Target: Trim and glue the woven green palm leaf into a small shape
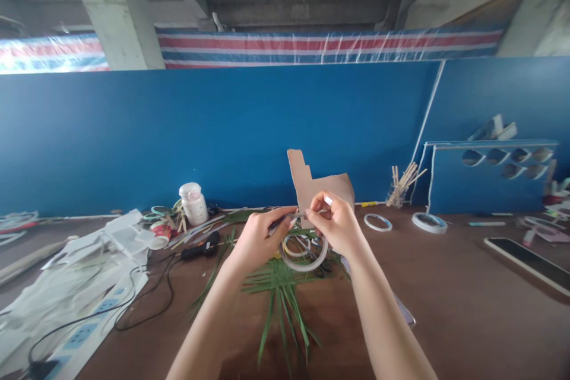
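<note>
Above a brown table (445,303), mid-frame, the left hand (256,237) and right hand (338,222), equally near, pinch a pale ring (307,268) hanging below their fingertips (316,218).

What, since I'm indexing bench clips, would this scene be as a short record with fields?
Left hand: fingers near the upper edge of a pale round ring; exact grip blurred
Right hand: fingers bunched beside the left hand's
Below hands: long green leafy strips on a brown flat table
Behind hands: tan stepped cardboard piece, before a blue flat panel
Left side: white lidded jar
Right side: thin pale wooden sticks, dark-screened oblong phone
</note>
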The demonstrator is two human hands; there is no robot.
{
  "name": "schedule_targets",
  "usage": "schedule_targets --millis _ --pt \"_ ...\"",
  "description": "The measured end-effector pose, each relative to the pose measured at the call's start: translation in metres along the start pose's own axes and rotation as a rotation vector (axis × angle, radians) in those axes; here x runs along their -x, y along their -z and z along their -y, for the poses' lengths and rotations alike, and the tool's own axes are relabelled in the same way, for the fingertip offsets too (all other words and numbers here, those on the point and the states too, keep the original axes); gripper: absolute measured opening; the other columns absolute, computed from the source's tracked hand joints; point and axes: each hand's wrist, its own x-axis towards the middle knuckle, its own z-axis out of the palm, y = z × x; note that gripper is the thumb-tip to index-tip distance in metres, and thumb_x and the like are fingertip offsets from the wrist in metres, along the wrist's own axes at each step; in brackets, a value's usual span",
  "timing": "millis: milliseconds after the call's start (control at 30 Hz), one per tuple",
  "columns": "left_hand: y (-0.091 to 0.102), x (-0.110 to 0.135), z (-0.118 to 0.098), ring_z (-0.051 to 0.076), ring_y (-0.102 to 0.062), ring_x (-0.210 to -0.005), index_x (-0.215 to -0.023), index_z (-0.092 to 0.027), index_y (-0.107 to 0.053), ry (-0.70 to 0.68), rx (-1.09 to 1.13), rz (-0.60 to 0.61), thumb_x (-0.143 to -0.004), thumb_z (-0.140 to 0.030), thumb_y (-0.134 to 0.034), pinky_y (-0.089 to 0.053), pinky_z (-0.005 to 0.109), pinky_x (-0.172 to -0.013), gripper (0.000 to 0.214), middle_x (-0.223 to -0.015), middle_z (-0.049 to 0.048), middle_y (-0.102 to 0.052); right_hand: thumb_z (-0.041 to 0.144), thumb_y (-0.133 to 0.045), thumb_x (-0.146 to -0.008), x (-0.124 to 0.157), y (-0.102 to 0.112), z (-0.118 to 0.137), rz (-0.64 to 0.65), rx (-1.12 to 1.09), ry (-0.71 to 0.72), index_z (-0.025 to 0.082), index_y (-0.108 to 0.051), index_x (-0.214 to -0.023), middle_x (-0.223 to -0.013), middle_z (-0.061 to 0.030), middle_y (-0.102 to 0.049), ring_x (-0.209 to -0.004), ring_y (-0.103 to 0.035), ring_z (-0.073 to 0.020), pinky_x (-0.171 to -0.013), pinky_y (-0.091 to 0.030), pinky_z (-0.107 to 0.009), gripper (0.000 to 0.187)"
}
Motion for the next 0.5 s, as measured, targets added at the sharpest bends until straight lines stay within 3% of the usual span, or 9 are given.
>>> schedule_targets --millis 333,500 --pt "0.001 -0.002 0.009 0.016 -0.064 -0.088 -0.115 -0.023 -0.061 -0.04 0.002 0.049 -0.091 -0.028 -0.038 -0.047 0.024 -0.075 0.033 -0.106 0.0042 -0.069 0.026 -0.057 -0.074 0.001 0.006 0.002 0.023 -0.005 -0.015 0.022 -0.044 -0.073 -0.056 0.0059 -0.05 -0.04 -0.048 -0.0091 -0.041 -0.035 -0.021 0.013" --pt "0.001 -0.001 0.012 0.014 -0.064 -0.078 -0.112 -0.021 -0.063 -0.059 -0.043 0.011 -0.091 -0.026 -0.039 -0.048 0.022 -0.071 0.032 -0.1 0.0048 -0.07 0.028 -0.057 -0.075 0.001 0.01 0.003 0.056 -0.013 -0.012 0.021 -0.046 -0.074 -0.059 0.0051 -0.052 -0.041 -0.049 -0.0087 -0.043 -0.037 -0.021 0.013"
